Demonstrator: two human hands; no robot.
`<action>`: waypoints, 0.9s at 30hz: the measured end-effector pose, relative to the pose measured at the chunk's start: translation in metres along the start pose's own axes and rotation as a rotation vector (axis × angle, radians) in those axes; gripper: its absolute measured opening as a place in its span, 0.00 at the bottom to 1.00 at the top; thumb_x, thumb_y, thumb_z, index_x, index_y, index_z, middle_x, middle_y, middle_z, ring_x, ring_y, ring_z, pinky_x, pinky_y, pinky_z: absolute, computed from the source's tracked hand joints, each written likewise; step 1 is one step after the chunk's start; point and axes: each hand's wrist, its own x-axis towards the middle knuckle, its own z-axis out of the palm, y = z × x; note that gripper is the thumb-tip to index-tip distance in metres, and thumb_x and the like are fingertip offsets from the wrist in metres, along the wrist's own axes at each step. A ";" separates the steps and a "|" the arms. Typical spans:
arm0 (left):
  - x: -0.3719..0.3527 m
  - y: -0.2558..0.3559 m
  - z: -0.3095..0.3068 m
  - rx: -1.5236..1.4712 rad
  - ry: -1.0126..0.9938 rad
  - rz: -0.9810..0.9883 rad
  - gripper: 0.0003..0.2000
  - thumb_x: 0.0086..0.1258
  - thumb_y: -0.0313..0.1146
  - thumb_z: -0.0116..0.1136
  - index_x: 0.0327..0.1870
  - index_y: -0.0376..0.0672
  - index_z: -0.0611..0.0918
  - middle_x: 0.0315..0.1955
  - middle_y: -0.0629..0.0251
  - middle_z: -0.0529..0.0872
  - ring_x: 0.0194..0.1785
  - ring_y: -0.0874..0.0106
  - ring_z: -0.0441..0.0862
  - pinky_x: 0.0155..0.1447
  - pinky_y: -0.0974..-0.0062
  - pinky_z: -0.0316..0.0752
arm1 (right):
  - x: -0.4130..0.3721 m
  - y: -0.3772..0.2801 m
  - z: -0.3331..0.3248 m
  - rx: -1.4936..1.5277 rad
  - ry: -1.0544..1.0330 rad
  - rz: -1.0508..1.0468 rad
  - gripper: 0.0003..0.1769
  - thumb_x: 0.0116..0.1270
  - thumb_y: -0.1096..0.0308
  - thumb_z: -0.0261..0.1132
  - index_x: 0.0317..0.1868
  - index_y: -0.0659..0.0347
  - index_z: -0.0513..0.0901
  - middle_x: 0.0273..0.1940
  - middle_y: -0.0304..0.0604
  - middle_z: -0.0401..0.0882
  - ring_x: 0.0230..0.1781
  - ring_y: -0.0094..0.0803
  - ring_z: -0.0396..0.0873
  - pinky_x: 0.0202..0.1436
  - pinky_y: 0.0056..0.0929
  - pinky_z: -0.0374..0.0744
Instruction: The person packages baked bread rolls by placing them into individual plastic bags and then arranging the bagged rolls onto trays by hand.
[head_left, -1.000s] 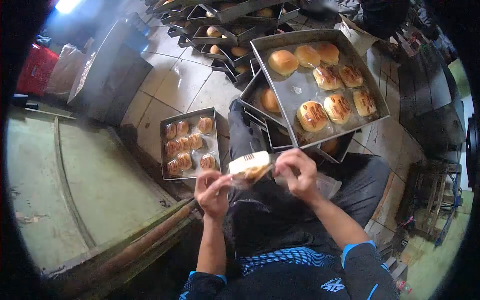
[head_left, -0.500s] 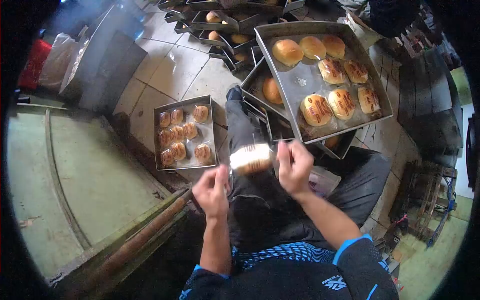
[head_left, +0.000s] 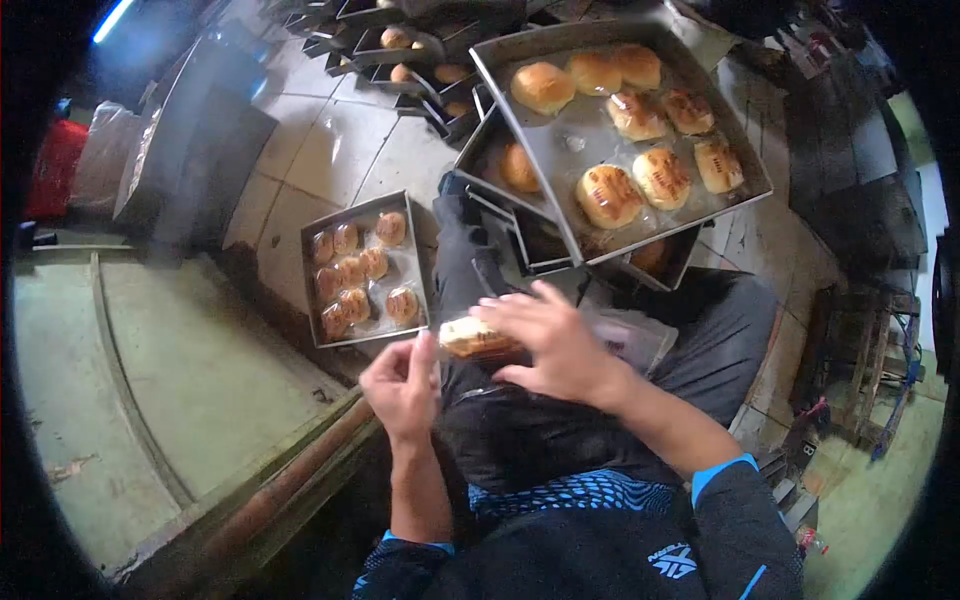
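Over my lap, a bun in a clear plastic wrapper (head_left: 478, 338) sits between both hands. My left hand (head_left: 402, 385) pinches the wrapper's left end with its fingertips. My right hand (head_left: 553, 345) lies over the bun's right side, fingers spread across it. To the left on the floor, a small metal tray (head_left: 312, 285) holds several wrapped buns. Ahead on the right, a large metal tray (head_left: 560, 190) carries several buns, some in printed wrappers, some bare.
Stacked metal trays with more buns (head_left: 420, 70) stand at the back. A pile of clear bags (head_left: 640, 345) lies on my right thigh. A wooden pole (head_left: 290, 480) runs along the green ledge (head_left: 150, 380) at my left. A red crate (head_left: 55, 165) is at far left.
The bun has come down toward my lap. My right hand has gone from pinching the wrapper's end to lying spread over the bun. The view has shifted slightly.
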 end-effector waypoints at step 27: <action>-0.010 -0.078 0.161 0.419 -0.633 0.594 0.07 0.68 0.33 0.69 0.35 0.38 0.86 0.29 0.56 0.86 0.31 0.52 0.84 0.36 0.62 0.79 | -0.133 0.066 -0.043 0.057 0.164 0.466 0.10 0.60 0.74 0.71 0.43 0.62 0.87 0.40 0.49 0.88 0.40 0.47 0.86 0.49 0.39 0.83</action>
